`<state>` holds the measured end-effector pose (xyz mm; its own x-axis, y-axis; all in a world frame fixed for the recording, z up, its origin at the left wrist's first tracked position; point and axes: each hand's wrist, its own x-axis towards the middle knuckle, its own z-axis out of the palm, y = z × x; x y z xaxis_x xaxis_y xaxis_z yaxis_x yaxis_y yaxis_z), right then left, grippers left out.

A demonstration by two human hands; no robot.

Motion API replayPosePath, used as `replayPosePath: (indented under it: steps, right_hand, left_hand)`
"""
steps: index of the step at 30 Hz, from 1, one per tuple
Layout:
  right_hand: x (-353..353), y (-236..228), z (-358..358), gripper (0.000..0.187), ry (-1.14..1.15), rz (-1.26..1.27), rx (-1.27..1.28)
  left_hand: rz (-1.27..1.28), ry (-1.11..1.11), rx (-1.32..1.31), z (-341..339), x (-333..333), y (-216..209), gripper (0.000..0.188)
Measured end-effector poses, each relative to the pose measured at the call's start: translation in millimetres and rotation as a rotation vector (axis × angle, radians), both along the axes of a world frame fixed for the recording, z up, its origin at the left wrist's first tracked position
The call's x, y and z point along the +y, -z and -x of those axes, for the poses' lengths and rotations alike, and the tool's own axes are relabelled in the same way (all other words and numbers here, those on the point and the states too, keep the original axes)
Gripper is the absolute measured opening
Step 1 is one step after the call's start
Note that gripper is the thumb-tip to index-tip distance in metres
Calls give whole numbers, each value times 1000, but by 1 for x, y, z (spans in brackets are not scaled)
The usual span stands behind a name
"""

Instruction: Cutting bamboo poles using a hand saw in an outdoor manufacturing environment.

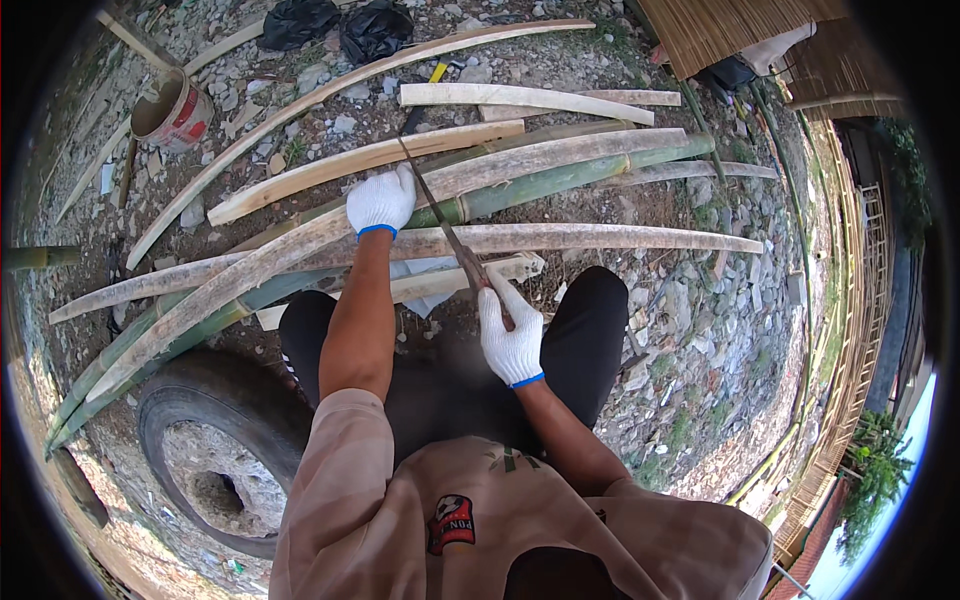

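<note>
A white knit glove with a blue cuff covers my left hand, which is closed over a pale weathered pole. Right beside it runs a green bamboo pole. My right hand, gloved the same way, grips the handle of a handsaw. The saw's long tapering blade points away from me, crossing the poles just right of my left hand. Whether its teeth have entered the pole I cannot tell. The fingertips of my left hand are hidden.
Split wooden strips lie around the poles. An old tyre filled with concrete stands at the near left. Farther off are a white and red bucket, black plastic bags and a yellow-handled tool. Rubble covers the ground.
</note>
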<state>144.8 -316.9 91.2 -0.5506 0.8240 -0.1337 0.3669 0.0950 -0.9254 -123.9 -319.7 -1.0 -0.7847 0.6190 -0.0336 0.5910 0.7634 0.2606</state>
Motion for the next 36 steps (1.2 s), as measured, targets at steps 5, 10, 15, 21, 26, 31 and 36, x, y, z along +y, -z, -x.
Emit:
replayPosePath:
  steps: [5,10,15,21,26,31,36]
  right_hand:
    - [45,40,107,36,22,-209,85]
    - [31,15,65,40,-64,-66,27]
    - [15,-18,14,38,-24,-71,9]
    - [18,-2,15,38,0,-91,39]
    - [11,-6,4,43,-80,60,-14]
    - [17,-21,8,42,-74,39,-20]
    - [20,-23,11,40,-59,18,-38]
  left_hand:
    - [14,30,-73,4,13,-5,60]
    - [43,-35,-120,11,1,6,61]
    - [77,23,-107,10,13,-5,63]
    - [14,5,-54,8,7,-7,65]
    - [18,74,-59,6,-2,2,53]
    - [-166,305,-63,9,-14,2,35]
    - [3,395,-53,8,-20,-13,60]
